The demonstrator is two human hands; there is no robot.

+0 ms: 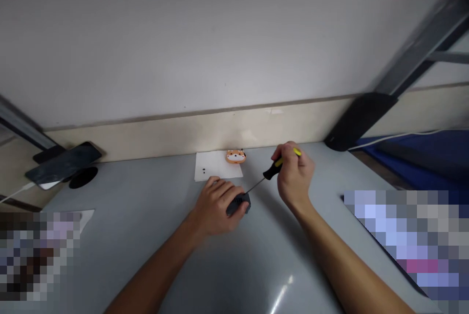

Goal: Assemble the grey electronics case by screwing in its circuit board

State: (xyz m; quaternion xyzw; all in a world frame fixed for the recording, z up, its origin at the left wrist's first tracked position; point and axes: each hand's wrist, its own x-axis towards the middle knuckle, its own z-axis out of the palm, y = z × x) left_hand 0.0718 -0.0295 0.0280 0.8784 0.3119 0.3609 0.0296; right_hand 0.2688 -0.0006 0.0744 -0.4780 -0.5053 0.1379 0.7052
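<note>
Two hands work at mid-surface, a phone far left. The left hand has its fingers closed over a dark device. Behind it, a white sheet carries two specks, likely screws already out, and an orange cover. The right hand fingers grip a screwdriver, tip at the device, so the unscrewing seems unfinished.

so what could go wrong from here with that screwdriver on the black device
The screwdriver in the right hand meets the device close beside the left hand; a slip could jab it. Two tiny specks, maybe screws, lie loose on the paper and could get brushed off.
</note>
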